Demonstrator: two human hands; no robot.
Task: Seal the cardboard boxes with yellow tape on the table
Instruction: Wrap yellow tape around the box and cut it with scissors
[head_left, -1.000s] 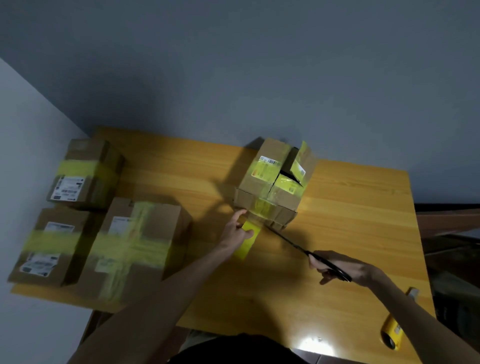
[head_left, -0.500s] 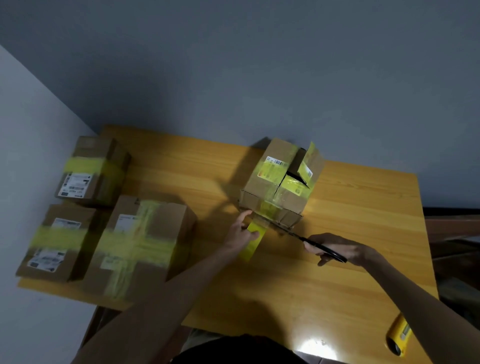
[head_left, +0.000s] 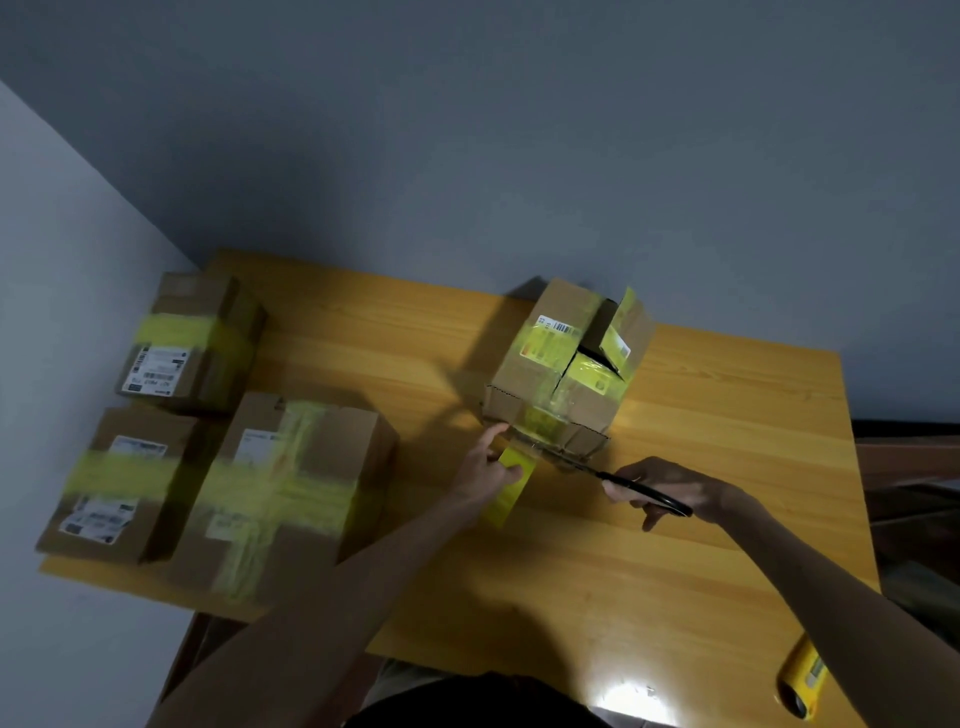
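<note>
A cardboard box (head_left: 524, 371) stands mid-table with yellow tape over its top and one flap lifted at the right. A strip of yellow tape (head_left: 511, 488) hangs from its near edge. My left hand (head_left: 483, 470) pinches this strip just below the box. My right hand (head_left: 670, 491) grips black scissors (head_left: 618, 478), whose blades reach to the tape at the box's near edge.
Three taped boxes sit at the table's left: one at the back (head_left: 189, 343), one at the front left (head_left: 117, 483), a larger one (head_left: 283, 493) beside it. A yellow tape roll (head_left: 802, 680) lies at the front right corner. The wooden table (head_left: 701, 561) meets a grey wall behind.
My right hand has moved the scissors left toward the box, bringing the blades up to the tape strip. My left hand keeps its pinch on the strip.
</note>
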